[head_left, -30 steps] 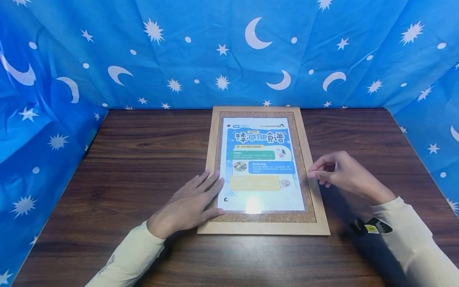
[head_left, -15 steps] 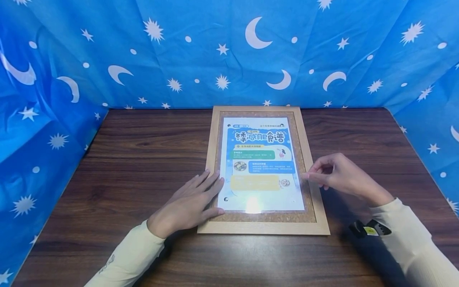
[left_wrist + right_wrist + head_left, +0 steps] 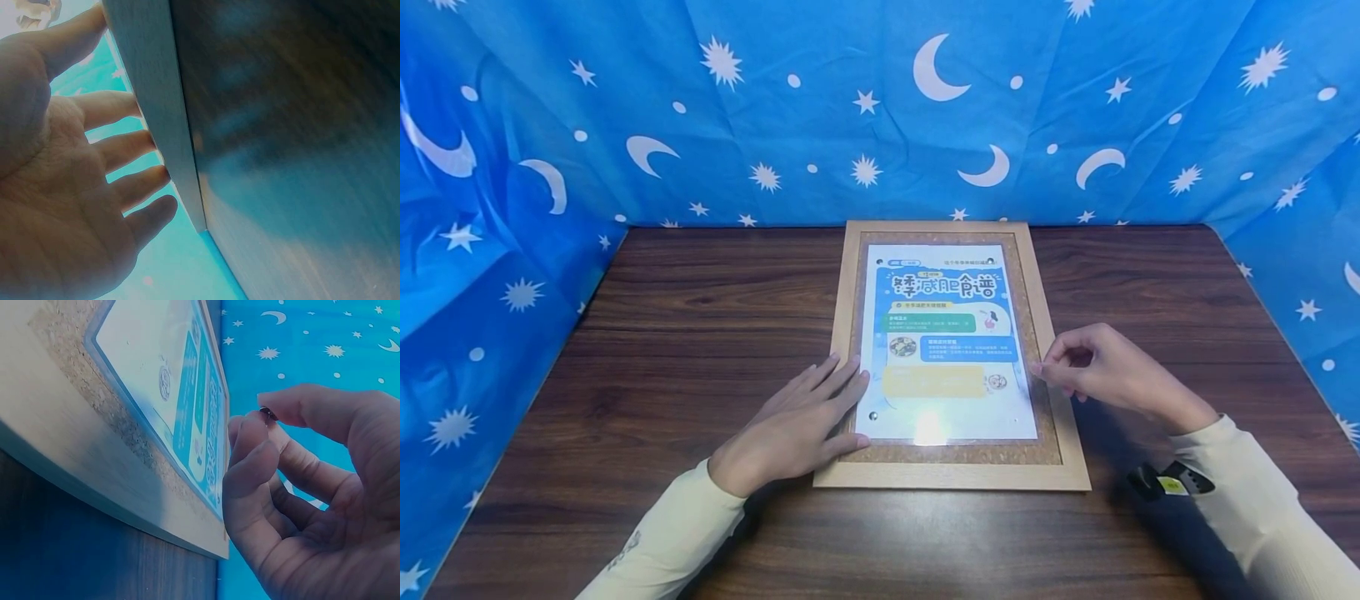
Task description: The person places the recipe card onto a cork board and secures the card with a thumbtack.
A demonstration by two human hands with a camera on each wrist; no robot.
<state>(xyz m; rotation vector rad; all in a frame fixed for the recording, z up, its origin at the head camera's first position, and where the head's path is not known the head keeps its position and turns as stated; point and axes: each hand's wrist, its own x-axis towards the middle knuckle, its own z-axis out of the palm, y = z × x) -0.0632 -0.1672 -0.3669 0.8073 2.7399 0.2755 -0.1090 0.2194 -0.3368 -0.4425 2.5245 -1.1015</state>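
Note:
A laminated sheet [image 3: 955, 412] with blue, green and yellow print lies on a wood-framed cork board [image 3: 951, 477]. Silver thumbtacks sit at its top left, top right and lower left [image 3: 873, 416] corners; a tiny mark shows near the lower right one. My left hand [image 3: 797, 425] rests spread, fingers straight, across the board's left rail, fingertips at the sheet's left edge. Over the right rail, my right hand [image 3: 1101, 367] pinches a small dark, shiny thumbtack [image 3: 267, 414] between thumb and fingertips, its other fingers curled. The thumbtack is hard to make out in the head view.
The board lies on a dark brown wooden table [image 3: 700, 333], its far end close to the back curtain. A blue curtain [image 3: 820, 108] with white moons and stars hangs behind and at both sides. A black strap [image 3: 1172, 482] circles the right wrist.
My right hand has moved slightly left and down, its fingertips coming in from the right rail toward the sheet's right edge. The left hand and the board have stayed still.

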